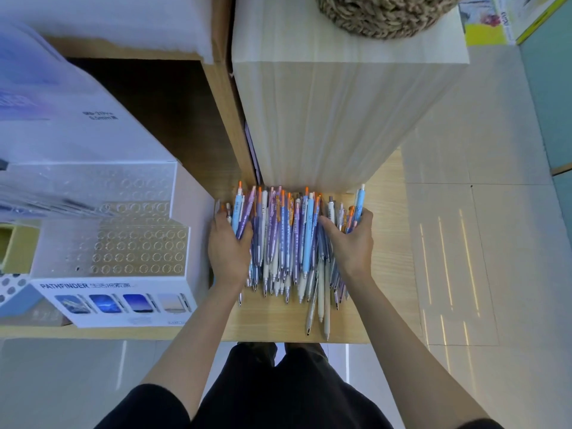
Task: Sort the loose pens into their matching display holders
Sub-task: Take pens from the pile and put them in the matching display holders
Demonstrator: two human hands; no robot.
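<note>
A heap of loose pens (288, 243) in purple, light blue and cream, many with orange clickers, lies on the wooden shelf (272, 323), tips toward me. My left hand (227, 247) presses against the heap's left side and my right hand (353, 239) cups its right side, fingers curled over a few pens. To the left stands a white PATHFINDER display holder (117, 252) with tiered clear plates full of round holes; none of its holes holds a pen.
A tall pale wooden block (340, 119) rises just behind the pens, with a woven basket (383, 13) on top. A white box (55, 113) stands behind the holder, and a dark opening lies between them. Tiled floor (483, 243) lies to the right, below the shelf edge.
</note>
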